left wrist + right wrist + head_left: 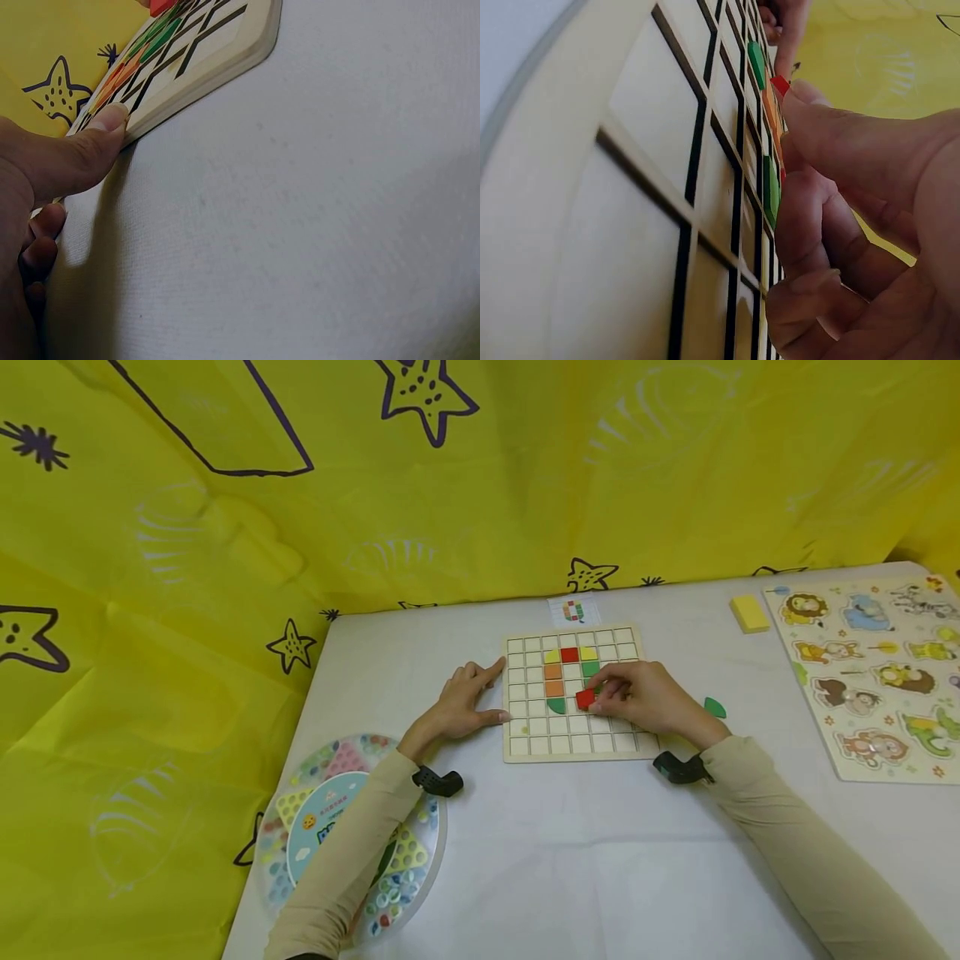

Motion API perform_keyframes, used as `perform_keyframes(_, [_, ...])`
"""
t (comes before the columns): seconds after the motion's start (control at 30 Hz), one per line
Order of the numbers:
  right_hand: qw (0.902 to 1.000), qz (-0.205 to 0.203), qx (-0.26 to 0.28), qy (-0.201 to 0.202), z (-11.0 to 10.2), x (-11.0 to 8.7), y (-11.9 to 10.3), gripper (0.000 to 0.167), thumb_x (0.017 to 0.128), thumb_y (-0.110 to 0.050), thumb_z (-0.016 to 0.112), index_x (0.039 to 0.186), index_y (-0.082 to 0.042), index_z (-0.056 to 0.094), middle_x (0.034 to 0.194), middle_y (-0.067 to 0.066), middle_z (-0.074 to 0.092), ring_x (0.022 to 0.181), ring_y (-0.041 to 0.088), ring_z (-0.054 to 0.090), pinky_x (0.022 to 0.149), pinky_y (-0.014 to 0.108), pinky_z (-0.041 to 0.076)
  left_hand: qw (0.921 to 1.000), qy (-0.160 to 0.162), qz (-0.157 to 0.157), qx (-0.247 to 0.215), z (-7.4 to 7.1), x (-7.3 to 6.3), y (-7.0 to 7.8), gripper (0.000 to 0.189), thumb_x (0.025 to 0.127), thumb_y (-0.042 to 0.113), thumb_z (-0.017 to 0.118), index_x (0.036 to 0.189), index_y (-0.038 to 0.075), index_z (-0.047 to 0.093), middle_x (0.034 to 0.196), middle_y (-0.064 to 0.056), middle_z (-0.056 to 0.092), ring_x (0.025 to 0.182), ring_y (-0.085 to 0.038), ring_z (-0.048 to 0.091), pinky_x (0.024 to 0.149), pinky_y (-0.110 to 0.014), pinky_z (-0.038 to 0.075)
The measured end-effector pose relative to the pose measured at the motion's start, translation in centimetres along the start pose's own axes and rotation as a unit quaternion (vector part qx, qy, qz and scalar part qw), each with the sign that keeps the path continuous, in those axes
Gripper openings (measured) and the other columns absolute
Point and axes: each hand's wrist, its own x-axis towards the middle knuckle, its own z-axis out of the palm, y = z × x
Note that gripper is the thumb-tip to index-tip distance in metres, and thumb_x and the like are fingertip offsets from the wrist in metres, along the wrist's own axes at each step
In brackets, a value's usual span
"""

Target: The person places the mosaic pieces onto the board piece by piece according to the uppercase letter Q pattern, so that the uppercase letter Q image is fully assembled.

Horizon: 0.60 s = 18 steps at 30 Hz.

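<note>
A wooden grid board [519,746] lies on the white table. My right hand [637,697] pinches a red square tile [584,699] over the lower middle of the grid; its corner shows past the thumb in the right wrist view. Around it on the grid are two orange squares [553,680], a red square [569,654] between two yellow corner pieces [588,653], a green square [591,668] and a green quarter-round piece [556,705]. Thumb and forefinger of my left hand [459,703], stretched apart, touch the board's left edge.
Behind the board lies a small pattern card [592,610]. A loose green quarter-round piece [715,707] is right of my right hand. Farther right are a yellow block [750,613] and an animal puzzle board [862,652]. A round marble board [420,877] lies under my left forearm.
</note>
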Motion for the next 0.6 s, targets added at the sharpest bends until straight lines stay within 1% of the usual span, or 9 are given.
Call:
perform_keyframes(0.1, [1.0000, -0.007, 0.001, -0.006, 0.3, 0.3, -0.1, 0.026, 0.088, -0.016, 0.089, 0.109, -0.005, 0.078, 0.083, 0.001, 0.070, 0.075, 0.014, 0.060, 0.069, 0.022, 0.047, 1.0000, 0.001, 0.001, 0.002, 0.0, 0.0, 0.0, 0.095, 0.095, 0.038, 0.081, 0.170, 0.017, 0.027, 0.118, -0.007, 0.048, 0.100, -0.022, 0.035, 0.088, -0.033, 0.024])
perform_keyframes(0.2, [0.9999, -0.006, -0.004, -0.012, 0.7, 0.5, -0.3, 0.025, 0.088, -0.017, 0.089, 0.108, -0.006, 0.078, 0.081, -0.001, 0.068, 0.073, 0.014, 0.059, 0.067, 0.022, 0.046, 1.0000, 0.001, 0.002, 0.000, 0.0, 0.0, -0.1, 0.095, 0.095, 0.038, 0.081, 0.170, 0.017, 0.027, 0.118, -0.007, 0.048, 0.100, -0.022, 0.035, 0.088, -0.033, 0.024])
perform_keyframes(0.37, [0.9997, 0.001, -0.016, -0.019, 1.2, 0.7, -0.4, 0.023, 0.088, -0.012, 0.088, 0.108, -0.005, 0.078, 0.078, -0.001, 0.065, 0.071, 0.016, 0.058, 0.066, 0.023, 0.047, 1.0000, 0.001, 0.004, -0.001, 0.0, 0.0, 0.0, 0.095, 0.095, 0.038, 0.081, 0.170, 0.017, 0.027, 0.117, -0.007, 0.047, 0.099, -0.022, 0.035, 0.087, -0.033, 0.024])
perform_keyframes(0.6, [0.9994, 0.007, -0.024, -0.023, 1.4, 0.7, -0.4, 0.022, 0.089, -0.008, 0.085, 0.109, -0.003, 0.078, 0.079, 0.000, 0.064, 0.072, 0.016, 0.057, 0.064, 0.022, 0.045, 1.0000, 0.003, 0.003, -0.004, 0.0, 0.0, 0.0, 0.095, 0.094, 0.036, 0.082, 0.170, 0.017, 0.027, 0.116, -0.007, 0.048, 0.099, -0.022, 0.035, 0.088, -0.032, 0.024])
